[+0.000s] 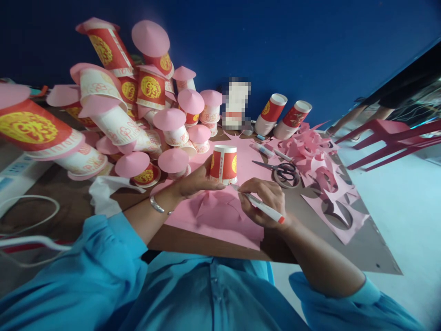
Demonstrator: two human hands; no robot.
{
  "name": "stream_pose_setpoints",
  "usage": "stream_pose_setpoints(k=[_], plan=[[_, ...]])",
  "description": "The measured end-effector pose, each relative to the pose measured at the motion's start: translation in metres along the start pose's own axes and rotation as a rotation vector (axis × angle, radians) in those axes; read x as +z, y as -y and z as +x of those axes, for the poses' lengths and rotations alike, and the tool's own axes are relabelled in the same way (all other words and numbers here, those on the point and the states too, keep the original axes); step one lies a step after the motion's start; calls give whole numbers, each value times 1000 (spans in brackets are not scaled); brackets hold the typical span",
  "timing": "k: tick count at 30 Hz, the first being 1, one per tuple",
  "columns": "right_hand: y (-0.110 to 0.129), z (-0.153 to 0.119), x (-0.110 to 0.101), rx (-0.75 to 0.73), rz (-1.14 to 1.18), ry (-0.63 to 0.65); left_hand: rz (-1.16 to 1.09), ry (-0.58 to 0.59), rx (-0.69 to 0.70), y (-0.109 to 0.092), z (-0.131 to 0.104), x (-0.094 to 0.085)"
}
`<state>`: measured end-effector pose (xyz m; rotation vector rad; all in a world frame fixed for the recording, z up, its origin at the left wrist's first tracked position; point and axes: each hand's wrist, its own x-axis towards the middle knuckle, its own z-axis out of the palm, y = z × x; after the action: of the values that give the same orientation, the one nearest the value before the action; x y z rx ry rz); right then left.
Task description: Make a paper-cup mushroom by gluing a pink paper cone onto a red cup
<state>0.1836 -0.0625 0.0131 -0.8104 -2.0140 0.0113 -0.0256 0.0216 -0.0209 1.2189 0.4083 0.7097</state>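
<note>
Head view: my left hand (197, 181) grips the red paper cup (223, 165) upright, seemingly to steady it for the marker (264, 208) pinched in my right hand (265, 193), its tip near the cup's base; scissors (285, 172) lie beyond my right hand, probably kept within reach.

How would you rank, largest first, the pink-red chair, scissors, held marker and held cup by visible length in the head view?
1. Pink-red chair
2. Held marker and scissors: too close to rank surely
3. Held cup
</note>
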Motion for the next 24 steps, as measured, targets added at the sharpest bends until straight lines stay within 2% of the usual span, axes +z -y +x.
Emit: stream_pose_setpoints(k=[24], plan=[[-3, -2, 2, 6, 43, 54, 47, 13, -41, 6, -2, -2]])
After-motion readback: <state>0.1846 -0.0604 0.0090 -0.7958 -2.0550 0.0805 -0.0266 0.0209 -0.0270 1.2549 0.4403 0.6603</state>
